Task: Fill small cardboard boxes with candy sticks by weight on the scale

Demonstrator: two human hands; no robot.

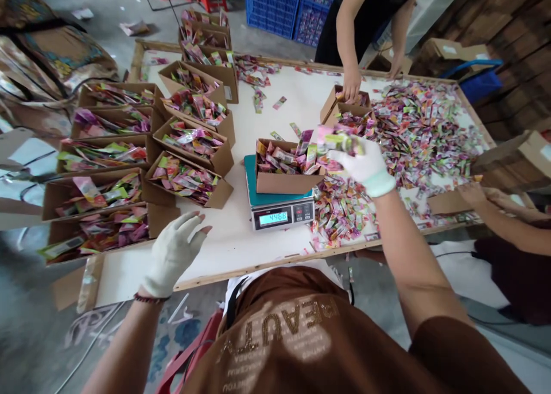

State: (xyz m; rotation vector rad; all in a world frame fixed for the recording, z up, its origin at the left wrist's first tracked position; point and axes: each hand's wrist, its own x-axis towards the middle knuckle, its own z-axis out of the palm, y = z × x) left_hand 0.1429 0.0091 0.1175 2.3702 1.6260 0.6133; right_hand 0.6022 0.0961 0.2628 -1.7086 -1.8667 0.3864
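My right hand [360, 163], in a white glove, is closed on several candy packets [334, 143] just right of an open cardboard box [284, 183]. That box holds many small colourful packets and rests on a digital scale [282, 216] with a teal top. The scale's lit display seems to read 4468; a decimal point is hard to make out. Gloved too, with bare fingertips, my left hand [174, 250] hovers empty over the near left of the white table, fingers apart. Loose packets [342, 210] lie heaped beside the scale.
Filled boxes [185, 179] crowd the table's left side. A large packet pile [426, 130] covers the right. Across the table, a co-worker's hand [352, 84] reaches into a small box; another person's hand [471, 194] is at the right edge. Blue crates [273, 7] stand behind.
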